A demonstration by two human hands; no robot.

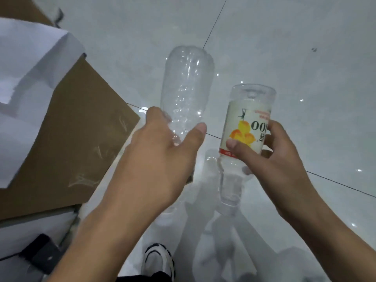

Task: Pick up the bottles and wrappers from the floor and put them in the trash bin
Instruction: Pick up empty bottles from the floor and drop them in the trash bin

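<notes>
Two empty plastic bottles, one in each hand, held above a pale tiled floor (284, 47).

The left hand (162, 151) grasps the neck end of a clear unlabelled bottle (188, 88), thumb and fingers wrapped around it, its ridged body and lobed base pointing away from the person; its cap end is hidden behind the hand. The right hand (272, 155) grasps a labelled bottle (247, 127) by its middle, thumb pressed on the label, base uppermost and neck pointing down toward the floor. The two bottles are near each other but apart. The white label, seen inverted, shows orange-yellow fruit and large digits reading "100"; its smaller print is illegible. A brown cardboard sheet (77, 129) lies at left, partly covered by white paper (30, 58). A shoe (159, 261) shows at the bottom edge.
</notes>
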